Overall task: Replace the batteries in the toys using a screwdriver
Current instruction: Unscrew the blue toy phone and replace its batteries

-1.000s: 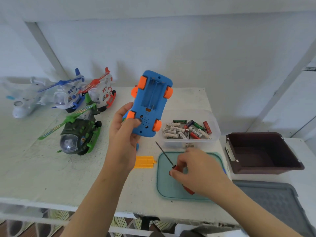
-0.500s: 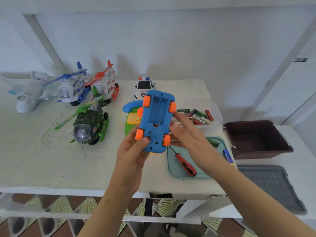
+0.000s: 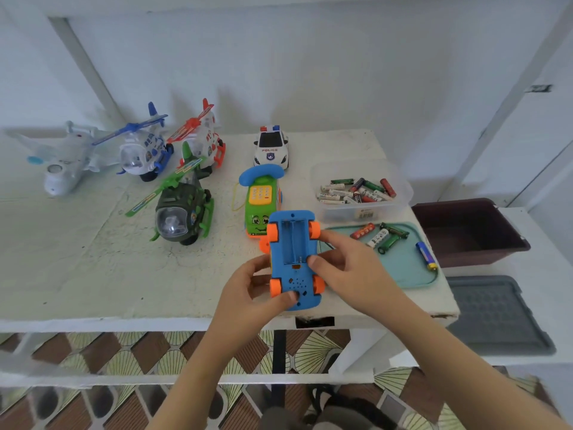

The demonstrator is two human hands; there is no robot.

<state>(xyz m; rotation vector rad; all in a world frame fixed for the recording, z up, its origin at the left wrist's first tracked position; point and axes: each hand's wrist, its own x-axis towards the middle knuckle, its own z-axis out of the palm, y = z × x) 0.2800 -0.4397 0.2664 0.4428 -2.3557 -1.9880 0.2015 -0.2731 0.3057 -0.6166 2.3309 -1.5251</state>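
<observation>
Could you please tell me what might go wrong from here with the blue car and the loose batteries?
1. The left hand and right hand hold the blue car, its battery bay open, above the front edge of the table; a slip could send it to the floor.
2. Some loose batteries lie on the tray right beside the box of other batteries, so used and fresh ones may get mixed up.

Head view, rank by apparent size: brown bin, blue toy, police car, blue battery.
1. brown bin
2. blue toy, held nearer the camera, so it looks bigger than it is
3. police car
4. blue battery
</observation>
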